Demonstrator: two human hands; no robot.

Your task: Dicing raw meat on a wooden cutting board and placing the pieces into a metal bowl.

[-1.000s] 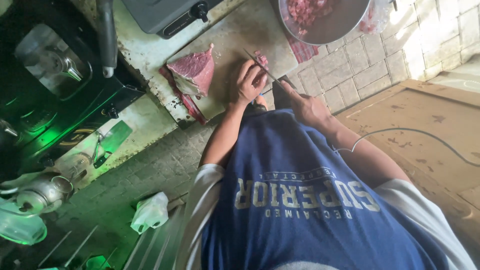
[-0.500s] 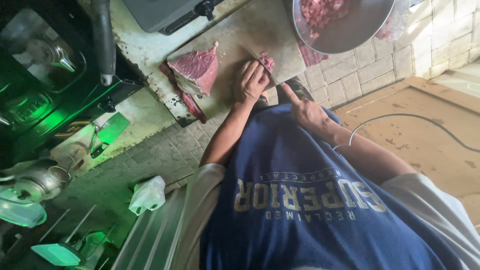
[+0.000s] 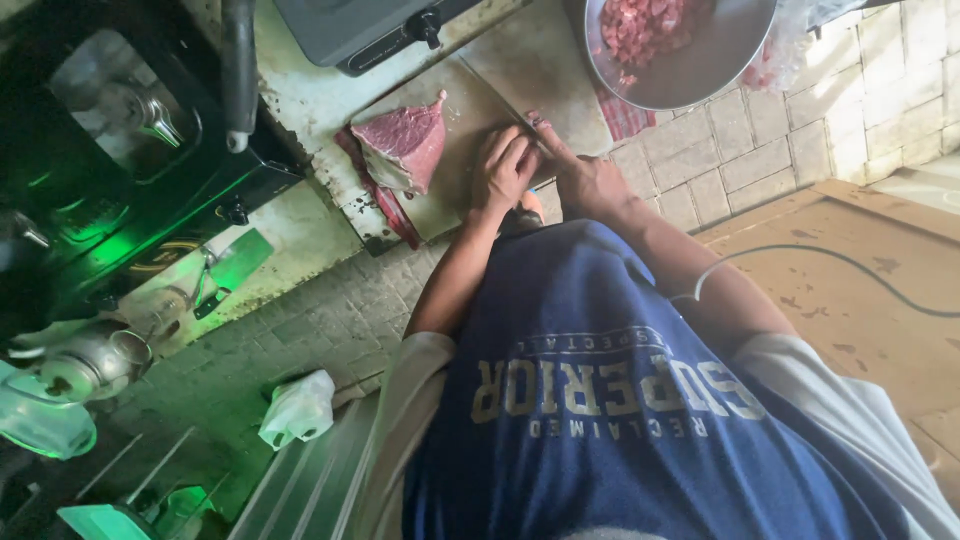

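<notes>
A large slab of raw red meat [image 3: 405,145] lies on a pale cutting board [image 3: 470,105]. My left hand [image 3: 500,170] rests with curled fingers on the board just right of the slab; what it presses on is hidden. My right hand [image 3: 585,180] sits against it, fingers closed around a knife [image 3: 532,125], of which only a thin bit of blade shows between the hands. At the top right stands a metal bowl [image 3: 720,60] with diced raw meat [image 3: 640,25] in it.
A red cloth [image 3: 385,205] lies under the board. A grey appliance with a knob [image 3: 360,25] stands behind it. A metal kettle [image 3: 90,360] and green-lit items are at left, a white bag [image 3: 300,405] is below, and a cable [image 3: 830,260] crosses the wooden floor.
My two hands have drawn together over the board and the knife blade has come down between them. The view has shifted, so the bowl shows more.
</notes>
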